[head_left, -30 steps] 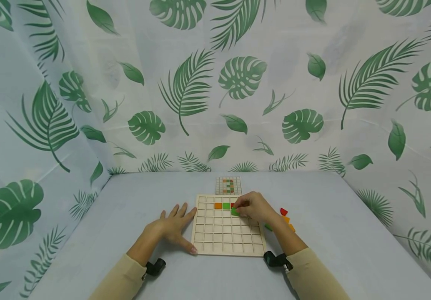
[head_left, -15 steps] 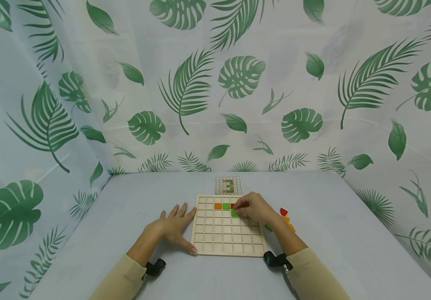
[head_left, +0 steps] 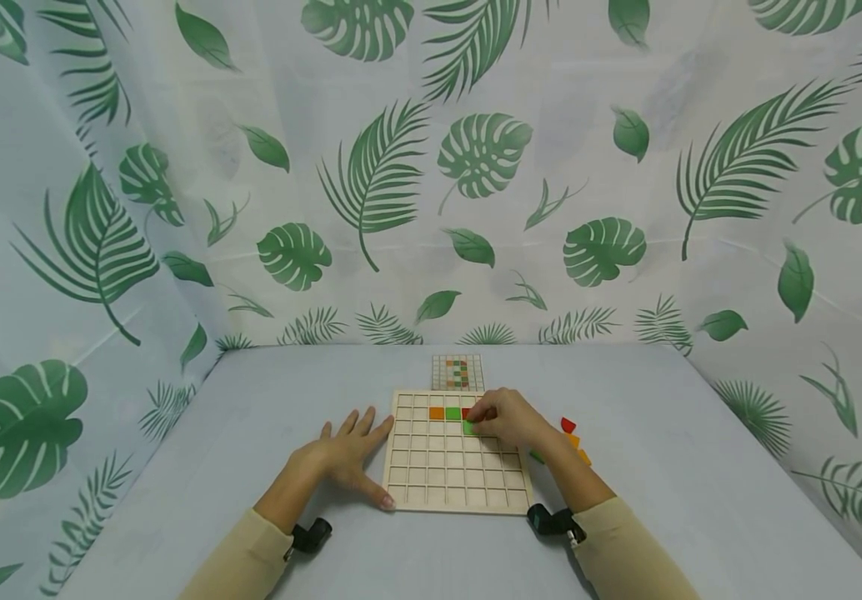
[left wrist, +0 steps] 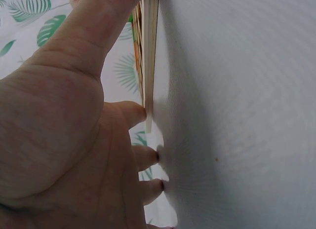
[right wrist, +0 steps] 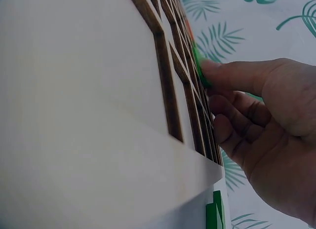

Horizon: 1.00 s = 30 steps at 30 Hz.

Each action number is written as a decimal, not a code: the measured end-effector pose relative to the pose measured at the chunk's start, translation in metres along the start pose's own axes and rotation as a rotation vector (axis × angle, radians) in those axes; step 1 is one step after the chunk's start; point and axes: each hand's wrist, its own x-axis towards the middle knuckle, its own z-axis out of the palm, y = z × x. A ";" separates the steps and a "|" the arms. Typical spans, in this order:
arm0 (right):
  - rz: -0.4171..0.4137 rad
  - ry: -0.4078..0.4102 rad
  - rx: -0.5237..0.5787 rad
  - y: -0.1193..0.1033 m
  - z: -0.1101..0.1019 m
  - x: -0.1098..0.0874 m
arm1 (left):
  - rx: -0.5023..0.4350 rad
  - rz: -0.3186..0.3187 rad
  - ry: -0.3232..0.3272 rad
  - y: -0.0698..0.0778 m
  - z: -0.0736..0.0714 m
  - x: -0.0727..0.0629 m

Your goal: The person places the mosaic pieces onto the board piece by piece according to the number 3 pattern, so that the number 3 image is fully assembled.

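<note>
In the head view a wooden grid board [head_left: 427, 492] lies on the table. My left hand [head_left: 344, 454] has its fingers spread, with thumb and index finger at the board's left edge; the left wrist view shows the index fingertip [left wrist: 138, 114] against that edge. My right hand [head_left: 509, 419] pinches a green square tile [head_left: 468, 428] at a cell in the second column of cells right of the board's middle. The right wrist view shows the thumb [right wrist: 242, 77] on this tile. Just above it, a row holds an orange tile [head_left: 437, 413], another green tile [head_left: 453, 413] and a partly hidden red piece [head_left: 465, 412].
A small pattern card [head_left: 440, 377] with a coloured grid lies behind the board. Right of the board, partly behind the right forearm, are loose pieces: a red one [head_left: 568, 425], orange ones [head_left: 573, 440] and a green one [head_left: 537, 457]. Leaf-print cloth [head_left: 431, 208] surrounds the table.
The green tile under my right fingers has sunk slightly into its cell and lies flatter. Both hands otherwise stay in place.
</note>
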 end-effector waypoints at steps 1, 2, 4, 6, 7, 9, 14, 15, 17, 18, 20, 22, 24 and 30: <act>-0.009 -0.004 -0.006 0.000 0.000 0.000 | -0.003 0.000 0.001 0.000 0.000 0.000; -0.017 -0.008 -0.011 0.000 0.000 0.001 | -0.003 0.000 0.000 0.000 0.000 0.000; -0.026 -0.012 -0.019 0.000 0.001 0.001 | -0.005 0.000 0.000 0.000 0.000 -0.001; -0.026 -0.016 -0.023 0.000 0.001 0.001 | -0.007 -0.001 0.000 0.000 0.000 -0.001; -0.025 -0.019 -0.022 0.000 0.001 0.001 | -0.007 -0.002 0.000 0.000 0.000 -0.001; -0.031 -0.020 -0.024 0.000 0.001 0.001 | -0.011 -0.004 0.001 0.000 0.000 -0.001; -0.064 -0.017 -0.046 -0.001 0.001 0.001 | -0.011 -0.008 0.000 -0.001 0.002 0.000; -0.065 -0.018 -0.053 -0.001 0.001 0.001 | -0.009 -0.009 -0.001 -0.002 0.002 0.000; -0.066 -0.020 -0.064 -0.001 0.000 0.000 | -0.009 -0.010 -0.002 -0.002 0.002 0.001; -0.058 -0.021 -0.063 0.000 -0.001 -0.001 | -0.009 -0.011 -0.002 -0.002 0.003 0.001; -0.043 -0.022 -0.051 0.001 -0.004 -0.003 | -0.012 -0.010 -0.003 -0.002 0.003 0.001; -0.023 -0.010 -0.043 0.003 -0.009 -0.005 | -0.014 -0.008 -0.003 -0.002 0.003 0.002; -0.010 0.014 -0.038 0.006 -0.016 -0.008 | -0.013 -0.008 -0.004 -0.002 0.004 0.002; 0.012 0.062 -0.059 0.016 -0.040 -0.014 | -0.011 -0.005 0.003 -0.002 0.001 0.001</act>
